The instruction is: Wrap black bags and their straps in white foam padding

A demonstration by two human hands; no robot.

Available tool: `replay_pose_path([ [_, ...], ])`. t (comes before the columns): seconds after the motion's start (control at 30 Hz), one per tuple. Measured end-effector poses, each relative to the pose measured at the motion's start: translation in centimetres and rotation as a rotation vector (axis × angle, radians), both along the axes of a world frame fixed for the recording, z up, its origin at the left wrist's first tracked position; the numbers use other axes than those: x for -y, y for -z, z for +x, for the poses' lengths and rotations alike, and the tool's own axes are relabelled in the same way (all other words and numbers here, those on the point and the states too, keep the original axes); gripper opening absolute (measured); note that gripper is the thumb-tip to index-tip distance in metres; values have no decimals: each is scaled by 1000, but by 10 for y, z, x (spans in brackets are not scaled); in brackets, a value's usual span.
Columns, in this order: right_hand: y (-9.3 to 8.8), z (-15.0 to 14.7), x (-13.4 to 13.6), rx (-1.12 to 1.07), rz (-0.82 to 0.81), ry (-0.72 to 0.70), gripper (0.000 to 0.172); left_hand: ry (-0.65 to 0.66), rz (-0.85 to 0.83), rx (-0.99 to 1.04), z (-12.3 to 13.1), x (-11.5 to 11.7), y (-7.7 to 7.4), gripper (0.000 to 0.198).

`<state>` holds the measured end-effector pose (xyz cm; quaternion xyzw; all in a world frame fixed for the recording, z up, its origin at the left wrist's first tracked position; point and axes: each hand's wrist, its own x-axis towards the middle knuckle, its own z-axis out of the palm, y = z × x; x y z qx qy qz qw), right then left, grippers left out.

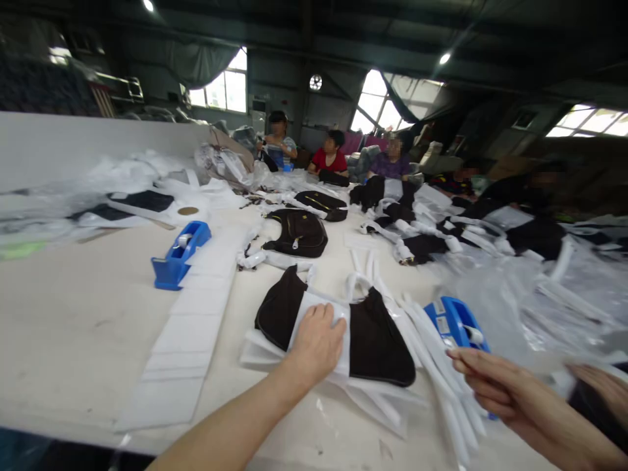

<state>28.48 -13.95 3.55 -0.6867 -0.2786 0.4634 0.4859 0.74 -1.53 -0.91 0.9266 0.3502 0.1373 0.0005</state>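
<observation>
A dark handbag (383, 340) lies on the table in front of me, with a white wrapping sheet (318, 301) around its middle. My left hand (318, 337) presses down on that sheet, fingers bent and close together. To the right, my right hand (495, 379) is closed in a pinch beside a blue tape dispenser (454, 317). Whatever is between its fingertips is too small to make out. Thin white sheets (367, 399) stick out from under the bag. Long white foam strips (446, 392) lie between the bag and my right hand.
A second blue tape dispenser (181, 255) stands left, by a row of white sheets (189, 340). Beyond are more dark bags (299, 232) and clear plastic (530, 307). Another person's hand (601, 386) is at far right. Several people sit along the table's far side.
</observation>
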Motion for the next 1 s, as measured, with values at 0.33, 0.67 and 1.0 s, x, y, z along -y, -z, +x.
replay_pose_path([
  [0.33,9,-148,-170,-571,-167,-329,7,32,25,71,6,2,13,29],
  [0.67,29,-144,-182,-467,-171,-388,11,-30,-19,92,2,3,11,39],
  [1.0,26,-147,-181,-290,-147,-398,15,-58,-82,114,2,6,11,44],
])
